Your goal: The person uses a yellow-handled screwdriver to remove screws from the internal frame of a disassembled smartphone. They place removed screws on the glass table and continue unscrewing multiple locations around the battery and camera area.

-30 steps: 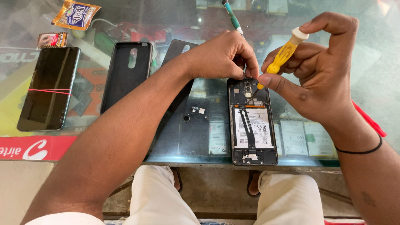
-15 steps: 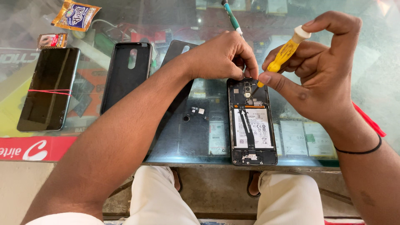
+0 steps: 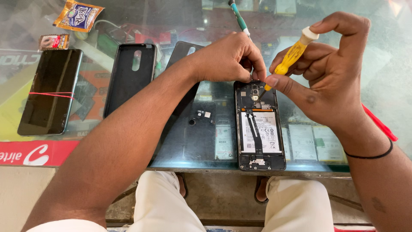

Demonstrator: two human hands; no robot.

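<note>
While we look straight down, the phone (image 3: 259,124) lies open-backed on the glass table (image 3: 386,77), long axis running 12 to 6, its bottom end at the table's near edge and its camera end at 12. Both our hands sit at that 12 o'clock end. Our right hand (image 3: 330,81) grasps the screwdriver (image 3: 292,56), yellow handle pinched in the fingers, forefinger on the white cap; the shaft slants down toward 7 and the tip meets the phone near the camera module. Our left hand (image 3: 227,60) comes in from 9 o'clock, fingers curled and pressing the phone's top left corner; whether it pinches anything small we cannot tell. Right hand's tool is the nearer to the screw area, left just beside it. Loose small parts (image 3: 204,115) lie at 9 o'clock of the phone, near it. Two cases (image 3: 128,77) and a second phone (image 3: 49,92) lie well apart, further toward 9.
</note>
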